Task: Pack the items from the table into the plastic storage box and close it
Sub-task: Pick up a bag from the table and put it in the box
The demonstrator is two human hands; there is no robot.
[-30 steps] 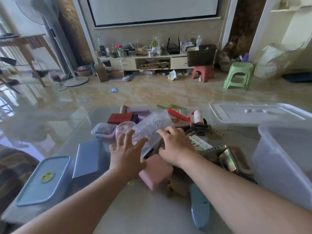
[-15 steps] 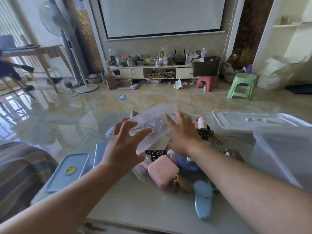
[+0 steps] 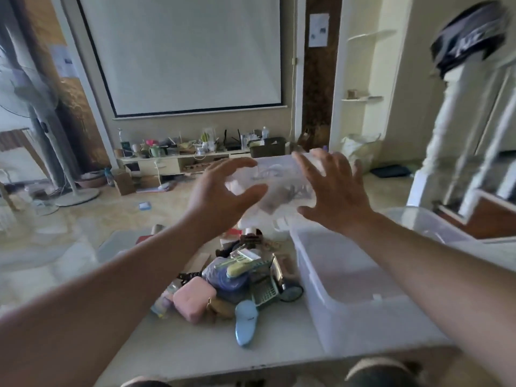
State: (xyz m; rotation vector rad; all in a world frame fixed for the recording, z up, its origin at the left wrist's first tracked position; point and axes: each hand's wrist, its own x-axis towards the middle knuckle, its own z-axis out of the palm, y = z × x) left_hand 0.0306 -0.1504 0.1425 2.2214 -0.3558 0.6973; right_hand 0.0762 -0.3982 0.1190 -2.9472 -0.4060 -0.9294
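Left hand [image 3: 220, 196] and right hand [image 3: 332, 191] clasp a clear container [image 3: 279, 182], contents blurred. Lower it level into the storage box [image 3: 349, 311] beneath, then release.

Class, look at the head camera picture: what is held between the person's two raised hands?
In the head view, a clear plastic container with small dark items inside sits between the left hand and right hand, up above the table's pile.

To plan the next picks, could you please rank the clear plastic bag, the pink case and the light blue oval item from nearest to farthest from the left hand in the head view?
1. Clear plastic bag: held in the left hand, raised.
2. Pink case: below, in the pile on the table.
3. Light blue oval item: on the pile's near edge, toward the storage box.
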